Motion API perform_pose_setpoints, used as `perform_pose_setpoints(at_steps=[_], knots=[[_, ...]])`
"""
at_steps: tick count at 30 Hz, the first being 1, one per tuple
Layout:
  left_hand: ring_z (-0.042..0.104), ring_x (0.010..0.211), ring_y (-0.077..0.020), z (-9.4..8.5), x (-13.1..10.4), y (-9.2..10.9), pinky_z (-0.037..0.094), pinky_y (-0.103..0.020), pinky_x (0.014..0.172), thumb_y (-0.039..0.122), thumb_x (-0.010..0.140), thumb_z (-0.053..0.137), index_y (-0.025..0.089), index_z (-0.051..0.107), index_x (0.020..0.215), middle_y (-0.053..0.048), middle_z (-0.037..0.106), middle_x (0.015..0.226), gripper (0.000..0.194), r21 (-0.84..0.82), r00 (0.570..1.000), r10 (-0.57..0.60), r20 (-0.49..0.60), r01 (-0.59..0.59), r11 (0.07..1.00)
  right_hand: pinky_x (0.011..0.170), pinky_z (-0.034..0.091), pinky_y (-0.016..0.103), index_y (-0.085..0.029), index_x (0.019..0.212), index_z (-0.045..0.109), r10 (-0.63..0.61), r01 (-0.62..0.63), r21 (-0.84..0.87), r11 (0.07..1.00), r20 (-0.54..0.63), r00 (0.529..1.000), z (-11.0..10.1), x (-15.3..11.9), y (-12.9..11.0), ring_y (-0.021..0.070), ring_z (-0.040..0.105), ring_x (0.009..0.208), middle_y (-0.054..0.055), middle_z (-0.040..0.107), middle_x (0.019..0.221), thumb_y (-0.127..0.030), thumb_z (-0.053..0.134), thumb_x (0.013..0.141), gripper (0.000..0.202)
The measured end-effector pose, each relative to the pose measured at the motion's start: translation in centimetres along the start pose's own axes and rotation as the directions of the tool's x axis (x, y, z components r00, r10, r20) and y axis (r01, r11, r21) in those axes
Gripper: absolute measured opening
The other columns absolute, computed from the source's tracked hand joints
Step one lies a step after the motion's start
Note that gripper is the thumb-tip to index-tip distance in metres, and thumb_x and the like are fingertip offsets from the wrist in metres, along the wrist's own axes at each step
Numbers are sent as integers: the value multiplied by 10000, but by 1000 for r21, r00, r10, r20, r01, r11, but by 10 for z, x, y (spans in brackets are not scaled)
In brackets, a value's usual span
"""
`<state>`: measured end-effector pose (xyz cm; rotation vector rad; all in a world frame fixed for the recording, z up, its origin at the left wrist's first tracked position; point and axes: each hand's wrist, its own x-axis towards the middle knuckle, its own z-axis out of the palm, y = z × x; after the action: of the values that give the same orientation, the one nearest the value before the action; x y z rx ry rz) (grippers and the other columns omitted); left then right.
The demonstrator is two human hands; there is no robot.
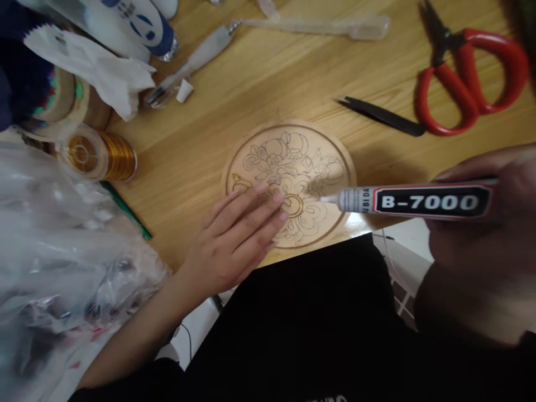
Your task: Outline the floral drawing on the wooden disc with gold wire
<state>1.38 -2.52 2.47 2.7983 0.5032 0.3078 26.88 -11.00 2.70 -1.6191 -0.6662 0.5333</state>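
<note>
A round wooden plate (293,167) with a line drawing of flowers and fruit lies near the table's front edge. Gold wire (298,205) forms a ring on the drawing, and more gold wire shows at its left. My left hand (238,237) rests flat on the plate's left part, fingers stretched out with the tips beside the ring, covering some of the drawing. In my right hand (494,223) is a glue tube (427,201) marked B-7000. It lies level, its white nozzle pointing left over the plate's right side. Whether the nozzle touches the plate I cannot tell.
Black tweezers (381,115) and red-handled scissors (456,78) lie at the back right. Behind the plate are a plastic pipette (326,25) and a clear-tipped pen (192,64). Left stand a gold wire spool (100,153), tape rolls (67,100) and a plastic bag (62,251).
</note>
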Motion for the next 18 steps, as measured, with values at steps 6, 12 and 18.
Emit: perform_pose_setpoints(at_steps=[6, 12, 18], knots=[[707, 948, -259, -1, 19, 19, 588, -398, 824, 128, 843, 737, 117, 675, 1099, -112, 743, 1011, 263, 155, 971, -105, -213, 140, 978, 327, 387, 322, -269, 636, 746, 107, -100, 69, 993, -96, 990, 9, -7, -8, 80, 562, 438, -65, 626, 555, -192, 678, 841, 230], [658, 740, -241, 3, 41, 43, 475, -388, 611, 254, 925, 665, 126, 712, 1018, -97, 712, 836, 165, 383, 967, -193, -168, 244, 891, 326, 345, 290, -249, 643, 739, -28, 29, 42, 999, -12, 1000, -11, -3, 12, 79, 513, 400, -54, 600, 503, -262, 683, 795, 163], [602, 664, -224, 1, 46, 52, 358, -385, 561, 306, 943, 647, 95, 726, 953, -78, 690, 747, 226, 494, 972, -207, -112, 235, 837, 361, 344, 265, -237, 649, 723, -68, 70, 98, 993, -22, 997, -13, -7, 10, 61, 505, 413, -60, 639, 563, -170, 636, 826, 208]])
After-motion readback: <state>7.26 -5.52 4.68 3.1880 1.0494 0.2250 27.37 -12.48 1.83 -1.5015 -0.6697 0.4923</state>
